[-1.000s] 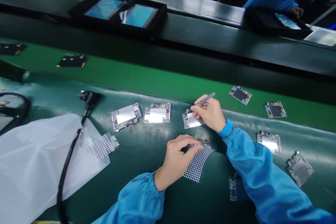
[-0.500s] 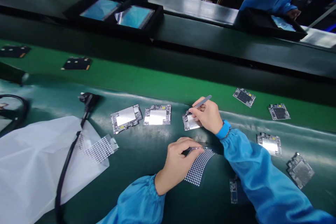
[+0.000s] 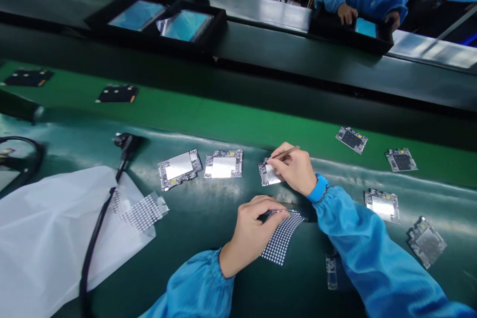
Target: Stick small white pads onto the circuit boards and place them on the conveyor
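My left hand (image 3: pixel 257 228) pinches the upper edge of a clear sheet of small round white stickers (image 3: pixel 281 238), which hangs down over the green mat. In my right hand (image 3: pixel 294 169) is a pair of metal tweezers (image 3: pixel 288 153), gripped between thumb and fingers. That hand rests over a circuit board (image 3: pixel 269 175) with a bright metal shield, hiding its right part. The tweezers' tips are hidden by my fingers. Left of it lie two similar boards, a flat-lying circuit board (image 3: pixel 223 164) and a tilted circuit board (image 3: pixel 179 169).
More boards (image 3: pixel 382 205) lie at the right, some on the green belt (image 3: pixel 223 124). A white bag (image 3: pixel 55 238) with another sticker sheet (image 3: pixel 143 212) and a black cable (image 3: pixel 97 238) are at left. Across the belt, a co-worker's hands hold a black tray (image 3: pixel 331 27).
My right hand has tilted the tweezers flatter over the board. My left hand stays put. Boards on the belt have shifted right; the co-worker's tray has moved left.
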{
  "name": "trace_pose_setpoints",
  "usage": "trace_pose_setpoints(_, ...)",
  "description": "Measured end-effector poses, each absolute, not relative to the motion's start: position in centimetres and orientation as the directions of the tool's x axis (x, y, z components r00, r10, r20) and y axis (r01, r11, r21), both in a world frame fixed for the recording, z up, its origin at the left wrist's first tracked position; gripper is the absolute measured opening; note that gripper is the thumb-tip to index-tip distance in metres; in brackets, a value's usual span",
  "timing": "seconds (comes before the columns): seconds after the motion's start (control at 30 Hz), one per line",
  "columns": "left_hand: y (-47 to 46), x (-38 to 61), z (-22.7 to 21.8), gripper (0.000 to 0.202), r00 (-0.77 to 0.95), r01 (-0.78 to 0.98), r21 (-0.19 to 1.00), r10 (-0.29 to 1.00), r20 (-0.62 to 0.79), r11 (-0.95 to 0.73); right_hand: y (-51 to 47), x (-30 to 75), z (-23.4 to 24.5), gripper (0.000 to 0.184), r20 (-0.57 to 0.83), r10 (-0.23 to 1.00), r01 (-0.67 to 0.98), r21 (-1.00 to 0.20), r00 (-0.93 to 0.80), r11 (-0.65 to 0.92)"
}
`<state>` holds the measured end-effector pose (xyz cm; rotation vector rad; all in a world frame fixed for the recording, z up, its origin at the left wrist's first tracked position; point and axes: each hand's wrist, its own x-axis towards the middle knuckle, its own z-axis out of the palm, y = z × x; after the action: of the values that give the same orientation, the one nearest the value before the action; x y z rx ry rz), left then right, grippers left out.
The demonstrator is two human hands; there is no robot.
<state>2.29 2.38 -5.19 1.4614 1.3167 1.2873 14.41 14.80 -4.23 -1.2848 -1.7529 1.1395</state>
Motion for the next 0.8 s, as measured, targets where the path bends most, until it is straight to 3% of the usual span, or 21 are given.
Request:
trace_pose_setpoints(0.13,2.3,2.2,-5.2,0.008,-0.042,0.192,0.965,0.981,0.191,-0.180,14.1,15.3,-3.1,0.009,0.039,0.955,0.342,-0.929,-0.294,0.143)
trace_pose_setpoints(0.2,2.2,2.2,-5.1,0.008,-0.015,0.167,0.969,0.982,0.189,-0.184,13.1,16.5,-2.5,0.008,0.088,0.920,0.323,-0.920,-0.382,0.222)
trace_pose_setpoints(0.3,2.0,2.1,-4.9,0.008,0.057,0.123,0.974,0.981,0.183,-0.189,12.2,18.6,-2.4,0.010,0.141,0.783,0.392,-0.804,-0.605,0.447)
trace_pose_setpoints(0.4,2.0,2.1,-4.7,0.011,0.099,0.139,0.965,0.973,0.210,-0.222,13.2,20.3,-2.8,0.014,0.154,0.746,0.495,-0.659,-0.648,0.566)
trace_pose_setpoints(0.5,2.2,1.8,-4.7,0.013,0.113,0.207,0.944,0.965,0.236,-0.255,14.9,23.0,-2.0,0.014,0.226,0.825,0.546,-0.656,-0.518,0.522)
trace_pose_setpoints(0.6,2.3,1.3,-5.1,0.009,0.073,0.272,0.925,0.964,0.256,-0.266,13.9,28.0,0.1,0.017,0.203,0.892,0.596,-0.681,-0.404,0.425)
trace_pose_setpoints(0.8,2.7,0.6,-6.8,0.009,0.075,0.344,0.902,0.965,0.252,-0.262,3.7,37.6,0.2,0.036,0.106,0.951,0.885,-0.348,-0.292,0.310)
